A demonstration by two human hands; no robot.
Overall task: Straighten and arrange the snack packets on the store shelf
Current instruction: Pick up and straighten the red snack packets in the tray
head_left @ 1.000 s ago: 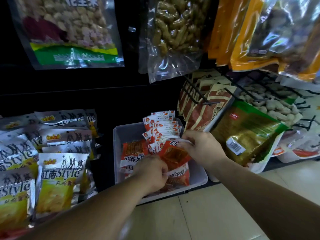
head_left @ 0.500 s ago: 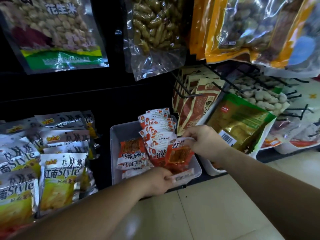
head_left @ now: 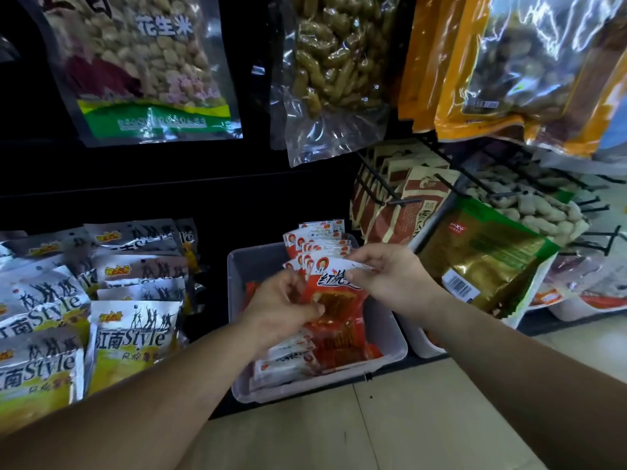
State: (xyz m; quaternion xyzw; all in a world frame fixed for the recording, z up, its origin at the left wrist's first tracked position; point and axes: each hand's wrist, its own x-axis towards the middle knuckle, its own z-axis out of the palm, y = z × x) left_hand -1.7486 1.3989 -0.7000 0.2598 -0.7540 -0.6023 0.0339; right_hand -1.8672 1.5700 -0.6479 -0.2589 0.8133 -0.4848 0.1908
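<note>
Both grips are clamped on one red packet [head_left: 339, 300]. My left grip [head_left: 281, 307] pinches its left edge with the thumb across the front. My right grip [head_left: 390, 276] pinches the white top strip near its right corner, fingers curled. Neither opens wider than the thin foil needs.

I take the clear bin [head_left: 390, 347] as my landmark. Left of the bin lie the silver Style packets [head_left: 135, 334] in overlapping rows, and right of it leans a green-and-gold bag [head_left: 485, 252]; I leave both alone. In the bin's back half a row of red packets [head_left: 319, 242] stands upright, tops fanned unevenly. At the bin's front, flat packets [head_left: 288, 362] of the same kind lie jumbled. The one I hold is above the bin's middle, upright and facing me, just in front of the standing row.

To do this step well, I judge I should hold the packet square, lower its bottom edge to the bin floor and press it back flush against the row so the tops line up. A light pinch is enough; a hard squeeze would likely crease the foil. The flat ones at the front want standing up next.
</note>
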